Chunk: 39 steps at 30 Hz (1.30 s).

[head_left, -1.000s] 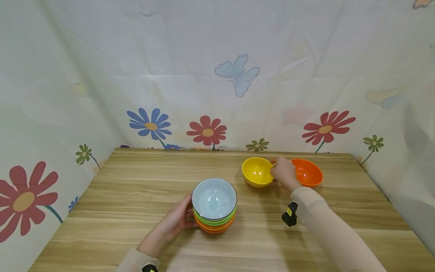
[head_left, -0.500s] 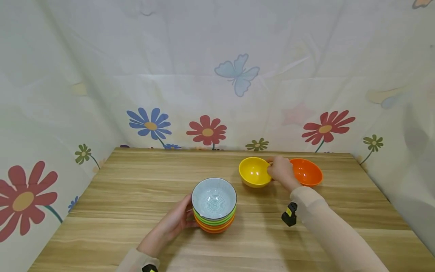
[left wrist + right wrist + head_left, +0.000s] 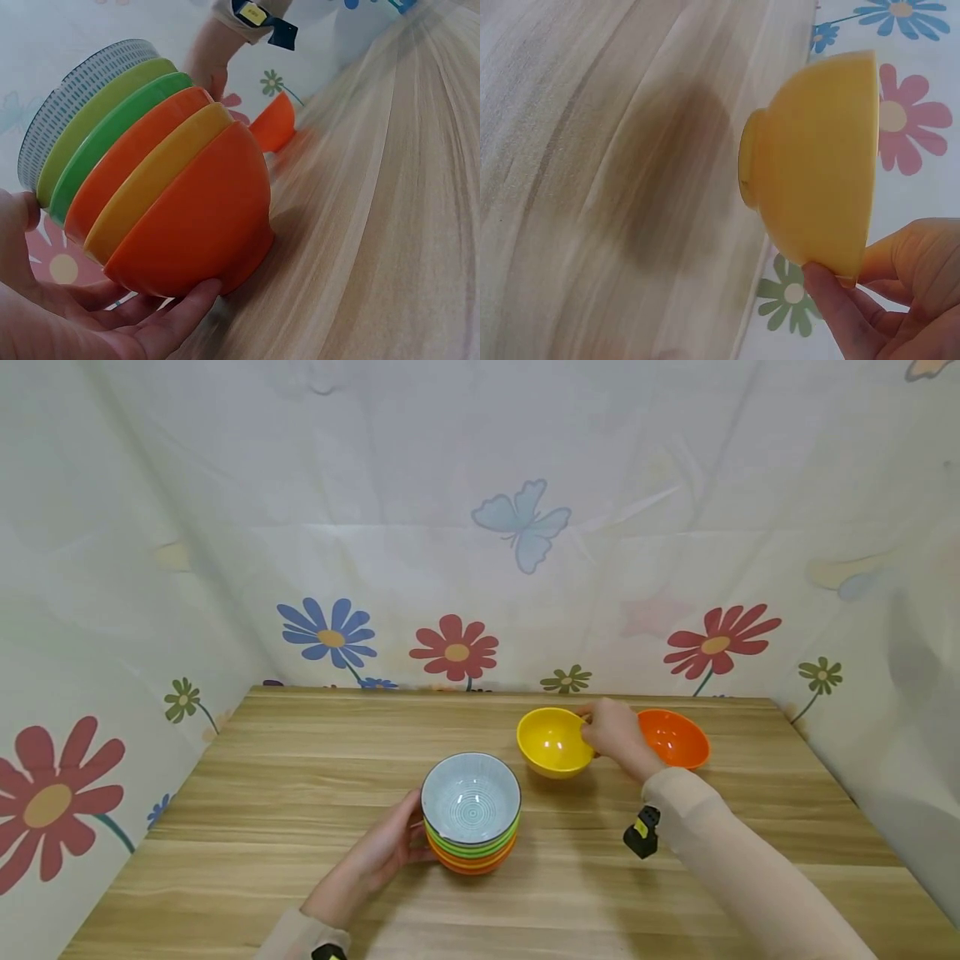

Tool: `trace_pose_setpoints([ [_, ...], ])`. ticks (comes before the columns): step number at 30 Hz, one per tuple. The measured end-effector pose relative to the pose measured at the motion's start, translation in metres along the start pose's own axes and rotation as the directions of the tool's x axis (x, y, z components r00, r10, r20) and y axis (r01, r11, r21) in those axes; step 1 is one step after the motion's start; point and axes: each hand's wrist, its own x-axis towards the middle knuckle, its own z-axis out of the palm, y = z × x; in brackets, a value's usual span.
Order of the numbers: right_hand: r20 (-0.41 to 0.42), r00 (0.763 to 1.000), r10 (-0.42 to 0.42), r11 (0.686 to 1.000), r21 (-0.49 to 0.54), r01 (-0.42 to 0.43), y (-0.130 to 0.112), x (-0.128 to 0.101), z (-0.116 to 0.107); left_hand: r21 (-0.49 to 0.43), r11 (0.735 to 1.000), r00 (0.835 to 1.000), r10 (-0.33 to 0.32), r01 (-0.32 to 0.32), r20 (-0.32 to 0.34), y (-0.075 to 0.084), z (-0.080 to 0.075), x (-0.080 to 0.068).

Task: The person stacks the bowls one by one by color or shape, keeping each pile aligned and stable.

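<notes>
A stack of nested bowls [image 3: 474,853] stands on the table, with a grey-blue patterned bowl [image 3: 471,800] on top of green, orange and yellow ones. My left hand [image 3: 386,847] rests against the left side of this stack. In the left wrist view its fingertips [image 3: 199,292] touch the bottom orange bowl [image 3: 202,217], and the thumb lies near the upper rims. Farther back, my right hand [image 3: 617,735] pinches the right rim of a yellow bowl [image 3: 553,745]. This bowl is upright and raised off the table in the right wrist view, its shadow below.
Another orange bowl [image 3: 677,739] stands at the back right, just beyond the right hand, which partly covers it. The wood-grain table [image 3: 300,777] ends at a flower-printed cloth backdrop [image 3: 390,568] behind and along both sides.
My right hand has carried the yellow bowl a little leftward and slightly toward me, away from the orange bowl. The left hand and the stack have stayed in place.
</notes>
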Motion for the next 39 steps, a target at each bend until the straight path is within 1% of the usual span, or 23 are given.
trace_pose_setpoints([
  [6, -0.015, 1.0, -0.027, 0.999, -0.034, 0.026, -0.009, -0.002, -0.004, 0.003, 1.0, 1.0, 0.004, -0.004, 0.003, 0.0, 0.0, 0.0],
  [13, 0.007, 1.0, 0.011, 1.0, 0.014, -0.011, -0.016, -0.006, -0.008, 0.002, 1.0, 1.0, -0.003, 0.003, 0.008, 0.001, 0.0, 0.0],
  [18, 0.023, 1.0, 0.021, 0.999, 0.048, -0.022, -0.019, -0.007, -0.012, 0.001, 1.0, 1.0, -0.006, 0.006, 0.003, 0.001, -0.001, 0.0],
  [21, 0.019, 1.0, -0.003, 1.0, 0.029, 0.003, -0.021, -0.007, -0.014, 0.003, 1.0, 1.0, -0.006, 0.006, -0.001, 0.001, -0.001, 0.0],
  [24, 0.005, 0.999, -0.051, 0.999, -0.018, 0.051, -0.023, -0.006, -0.017, 0.003, 1.0, 1.0, -0.008, 0.008, 0.003, 0.001, -0.001, 0.0],
  [26, 0.002, 0.997, -0.075, 0.997, -0.03, 0.076, -0.024, -0.006, -0.018, 0.0, 1.0, 1.0, -0.008, 0.008, 0.006, 0.001, -0.001, 0.0],
  [30, 0.0, 0.995, -0.097, 0.995, -0.035, 0.097, -0.028, -0.007, -0.022, -0.001, 1.0, 1.0, -0.006, 0.006, 0.005, 0.0, -0.001, 0.0],
  [35, 0.006, 0.995, -0.099, 0.994, -0.037, 0.099, -0.036, -0.01, -0.027, 0.004, 1.0, 1.0, -0.007, 0.007, 0.005, 0.0, 0.0, 0.0],
  [39, -0.011, 0.991, -0.136, 0.99, -0.051, 0.135, -0.044, -0.014, -0.033, 0.006, 1.0, 1.0, -0.005, 0.005, 0.007, 0.001, 0.0, -0.001],
])
